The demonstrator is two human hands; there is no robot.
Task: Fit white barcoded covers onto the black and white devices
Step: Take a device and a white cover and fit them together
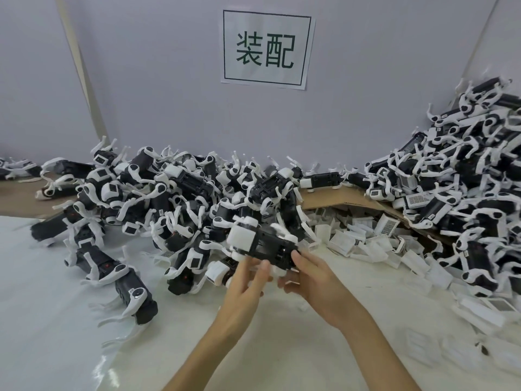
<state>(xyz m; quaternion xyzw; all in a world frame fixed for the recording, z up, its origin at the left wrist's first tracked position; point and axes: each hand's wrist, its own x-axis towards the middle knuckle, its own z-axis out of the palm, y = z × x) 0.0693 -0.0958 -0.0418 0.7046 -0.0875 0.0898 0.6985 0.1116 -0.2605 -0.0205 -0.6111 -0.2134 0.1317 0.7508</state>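
Observation:
A black and white device [263, 244] is held just above the table, white block end to the left and its black underside facing me. My left hand [248, 280] grips it from below with fingers on its near edge. My right hand [313, 277] holds its right end, thumb on the black body. Whether a cover sits between the fingers I cannot tell. Loose white barcoded covers [363, 241] lie heaped to the right of the hands.
A big pile of black and white devices [158, 198] fills the left and middle of the table. Another heap of devices [462, 179] rises at the right over a cardboard sheet [335, 198]. A paper sign [266, 49] hangs on the grey wall. White table surface [50, 320] lies near me.

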